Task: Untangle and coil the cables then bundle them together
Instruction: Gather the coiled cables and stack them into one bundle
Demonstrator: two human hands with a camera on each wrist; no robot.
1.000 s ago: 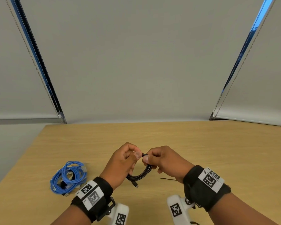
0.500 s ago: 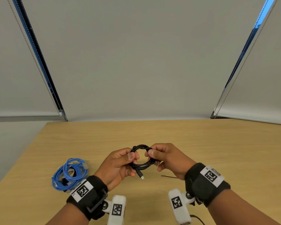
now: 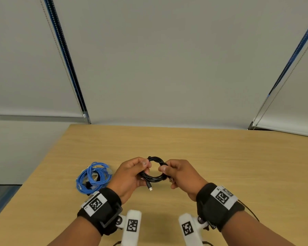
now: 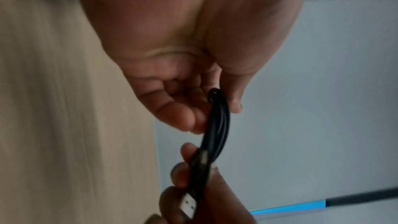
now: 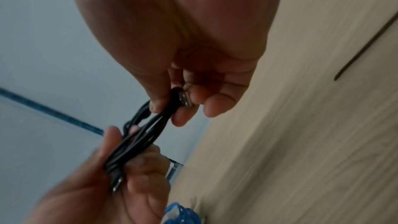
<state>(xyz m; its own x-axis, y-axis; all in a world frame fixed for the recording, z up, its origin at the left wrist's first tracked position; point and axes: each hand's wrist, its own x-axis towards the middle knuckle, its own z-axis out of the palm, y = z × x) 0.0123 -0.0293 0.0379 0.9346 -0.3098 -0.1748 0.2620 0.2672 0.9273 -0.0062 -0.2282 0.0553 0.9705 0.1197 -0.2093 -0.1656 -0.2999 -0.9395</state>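
A small coil of black USB cable [image 3: 154, 176] is held up above the wooden table [image 3: 220, 157], its loop facing me. My left hand [image 3: 132, 173] pinches the coil's left side and my right hand [image 3: 180, 173] pinches its right side. One small plug [image 3: 150, 188] dangles below the coil; a USB-A plug [image 3: 170, 180] sticks out by my right fingers. The left wrist view shows the black cable [image 4: 217, 122] edge-on between thumb and fingers, the right wrist view shows the strands [image 5: 140, 139] running between both hands. A coiled blue cable [image 3: 93, 177] lies on the table to the left.
A thin black tie [image 5: 366, 48] lies on the table to the right of my right hand. The table's left edge runs close to the blue coil. Grey window blinds [image 3: 158, 59] hang behind the table's far edge.
The black coil has been turned from hanging edge-on beneath my fingers to standing as an open ring between both hands. Both hands have shifted slightly farther from me.
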